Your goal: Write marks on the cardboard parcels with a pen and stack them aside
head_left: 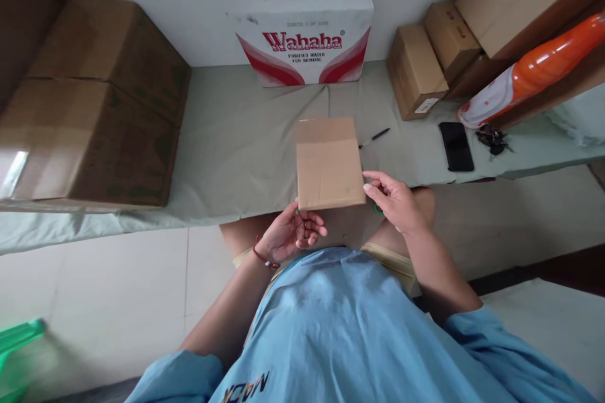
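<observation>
A flat tan cardboard box lies on the cloth-covered surface in front of me, its near edge at the surface's front. My left hand is at the near left corner, palm turned up, with fingers apart and loosely bent; one fingertip appears to touch the corner. Beside the right edge is my right hand, thumb and forefinger slightly apart and close to the cardboard. Whether they touch it I cannot tell. Something small and green shows partly behind this hand.
A pen lies right of the box, with a black phone and keys farther right. Large cartons stand left, a Wahaha carton behind, smaller boxes and an orange-and-white bottle at right.
</observation>
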`<state>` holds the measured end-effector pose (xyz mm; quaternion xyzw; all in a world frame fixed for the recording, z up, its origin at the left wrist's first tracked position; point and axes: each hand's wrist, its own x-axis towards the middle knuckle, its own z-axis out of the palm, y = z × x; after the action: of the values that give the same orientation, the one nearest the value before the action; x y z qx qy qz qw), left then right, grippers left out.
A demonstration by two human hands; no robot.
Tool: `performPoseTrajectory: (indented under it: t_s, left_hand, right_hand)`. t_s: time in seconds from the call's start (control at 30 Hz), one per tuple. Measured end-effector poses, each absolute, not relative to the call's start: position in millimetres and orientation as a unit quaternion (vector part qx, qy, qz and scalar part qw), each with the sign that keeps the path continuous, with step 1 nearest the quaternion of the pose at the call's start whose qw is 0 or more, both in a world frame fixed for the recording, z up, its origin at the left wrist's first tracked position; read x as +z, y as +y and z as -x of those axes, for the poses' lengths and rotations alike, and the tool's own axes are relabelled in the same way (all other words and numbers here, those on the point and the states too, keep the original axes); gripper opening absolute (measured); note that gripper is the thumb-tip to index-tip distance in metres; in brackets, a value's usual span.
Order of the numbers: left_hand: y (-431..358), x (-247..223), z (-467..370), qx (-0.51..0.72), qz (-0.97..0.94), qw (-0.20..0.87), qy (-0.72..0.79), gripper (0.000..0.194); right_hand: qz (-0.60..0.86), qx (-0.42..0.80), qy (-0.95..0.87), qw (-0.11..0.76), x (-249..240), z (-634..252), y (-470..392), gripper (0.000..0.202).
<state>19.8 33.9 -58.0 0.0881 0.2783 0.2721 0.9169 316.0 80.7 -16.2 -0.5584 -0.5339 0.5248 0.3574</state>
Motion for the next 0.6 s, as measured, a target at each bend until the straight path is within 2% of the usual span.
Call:
performPoseTrajectory:
  t_s: [0.13,0.23,0.33,0.43,0.53,0.6]
  left_hand:
    - [37,-58,-24,0.271,-0.124,0.887,0.352,0.07]
    - [33,-61,-26,0.3,-0.182,0.802,0.483,0.067]
    - [29,-67,-26,0.363,-0.213,0.703,0.574,0.05]
    - [27,-70,-28,0.439,-0.218,0.634,0.599,0.032]
    - [24,-64,-34,0.473,-0.239,0.621,0.577,0.052]
    - [19,-54,-40,0.487,-0.264,0.64,0.533,0.059]
  right_hand:
    - [0.563,0.532,-0.527,0.349,-23,-319,79,0.054]
    - [0.573,0.533,-0.524,0.337,-29,-327,75,0.049]
    - [0.592,0.524,-0.513,0.333,-39,-335,71,0.045]
    - [0.591,0.522,-0.513,0.338,-49,-337,66,0.044]
    - [0.571,0.542,-0.522,0.329,-56,-334,62,0.049]
    - [0.552,0.563,-0.513,0.339,-60,-331,60,0.051]
